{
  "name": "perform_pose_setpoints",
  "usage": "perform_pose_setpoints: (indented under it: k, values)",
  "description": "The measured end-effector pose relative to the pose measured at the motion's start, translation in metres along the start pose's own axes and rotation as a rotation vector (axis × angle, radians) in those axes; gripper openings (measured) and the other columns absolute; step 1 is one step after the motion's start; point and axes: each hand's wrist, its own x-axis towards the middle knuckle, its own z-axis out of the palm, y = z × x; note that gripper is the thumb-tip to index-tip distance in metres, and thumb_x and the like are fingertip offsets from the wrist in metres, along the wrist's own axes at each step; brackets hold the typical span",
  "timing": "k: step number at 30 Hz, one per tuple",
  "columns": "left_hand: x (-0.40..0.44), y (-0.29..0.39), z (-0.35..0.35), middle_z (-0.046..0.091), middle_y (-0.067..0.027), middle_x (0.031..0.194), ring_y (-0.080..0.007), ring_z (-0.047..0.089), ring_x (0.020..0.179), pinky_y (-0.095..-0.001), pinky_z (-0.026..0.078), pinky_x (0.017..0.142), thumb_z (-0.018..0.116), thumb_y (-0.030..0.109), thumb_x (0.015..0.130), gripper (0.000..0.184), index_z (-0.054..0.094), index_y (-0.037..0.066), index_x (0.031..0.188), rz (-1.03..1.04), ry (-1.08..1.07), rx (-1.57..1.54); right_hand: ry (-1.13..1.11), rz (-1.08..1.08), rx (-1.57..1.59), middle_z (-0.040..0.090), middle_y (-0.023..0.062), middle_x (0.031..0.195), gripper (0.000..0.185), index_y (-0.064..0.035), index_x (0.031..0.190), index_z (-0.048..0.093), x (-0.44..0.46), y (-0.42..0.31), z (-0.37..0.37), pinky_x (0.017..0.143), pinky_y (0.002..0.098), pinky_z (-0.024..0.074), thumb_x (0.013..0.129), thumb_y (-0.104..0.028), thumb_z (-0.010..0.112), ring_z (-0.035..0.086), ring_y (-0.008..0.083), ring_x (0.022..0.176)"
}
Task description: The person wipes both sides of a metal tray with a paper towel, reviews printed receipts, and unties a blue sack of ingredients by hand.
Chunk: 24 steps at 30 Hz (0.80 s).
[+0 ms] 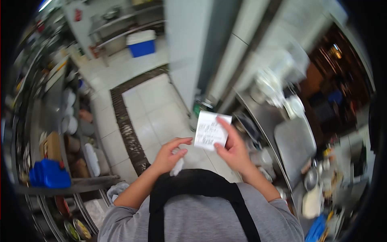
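A small white printed order slip (207, 131) is pinched along its right side by my right hand (234, 149). Dark lines of print cover its face, too small to read. To the left of the slip, apart from it, is my left hand (169, 155). Its fingers curl around a crumpled white piece (176, 164), which may be paper or cloth, while the index finger points toward the slip. Both hands are in front of my chest, above the tiled floor.
Metal shelving with bowls and a blue container (49, 174) runs along the left. A steel counter (262, 117) with a metal tray (296, 139) and utensils lies on the right. Ahead are a wall corner (185, 52), a dark floor strip (129, 133) and a blue-and-white cooler (142, 45).
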Motion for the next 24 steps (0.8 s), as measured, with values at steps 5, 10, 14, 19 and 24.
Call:
perform_pose_setpoints:
  k: [5,10,14,19,24]
  values:
    - [0.005,-0.007,-0.125,0.064,-0.0051,0.101,-0.0094,0.058,0.091,-0.0256,0.048,0.078,0.055,0.012,0.092,0.024,0.059,-0.001,0.112,-0.042,0.335,-0.298,-0.452,0.031,-0.040,0.038,0.0136,0.131,0.066,-0.0073,0.142,0.028,0.119,0.063,0.134,0.091,0.0307,0.0434,0.083,0.003,0.056,0.047,0.0194,0.115]
    - [0.000,-0.005,-0.224,0.062,-0.0066,0.103,-0.0111,0.058,0.093,-0.0262,0.047,0.081,0.049,0.016,0.095,0.027,0.057,-0.003,0.112,0.008,0.703,-0.404,-0.734,0.388,0.115,0.044,0.0088,0.129,0.060,-0.0024,0.138,0.030,0.200,0.105,0.233,0.090,0.0313,0.0439,0.085,-0.004,0.059,0.047,0.0165,0.113]
    - [0.008,-0.017,-0.272,0.046,-0.0078,0.113,-0.0161,0.048,0.106,-0.0269,0.038,0.093,0.048,0.017,0.096,0.028,0.057,-0.006,0.111,0.090,0.732,-0.255,-0.925,0.538,-0.004,0.055,0.0080,0.112,0.042,0.0000,0.130,0.038,0.246,0.115,0.294,0.083,0.0313,0.0470,0.092,-0.012,0.050,0.056,0.0158,0.095]
    - [0.026,-0.044,-0.383,0.053,-0.0077,0.117,-0.0151,0.052,0.104,-0.0274,0.039,0.092,0.050,0.017,0.095,0.028,0.058,-0.002,0.113,0.145,0.958,-0.097,-0.662,0.564,0.247,0.061,0.0052,0.096,0.032,-0.0030,0.123,0.047,0.322,0.179,0.313,0.066,0.0273,0.0477,0.090,-0.004,0.047,0.060,0.0147,0.078]
    - [0.032,0.021,-0.528,0.065,-0.0034,0.101,-0.0094,0.058,0.091,-0.0252,0.046,0.081,0.058,0.007,0.089,0.022,0.060,0.001,0.110,0.121,1.147,0.164,-0.669,0.367,-0.527,0.064,0.0133,0.076,0.020,-0.0012,0.091,0.062,0.421,0.324,0.250,0.061,0.0372,0.0473,0.086,-0.018,0.054,0.061,0.0243,0.070]
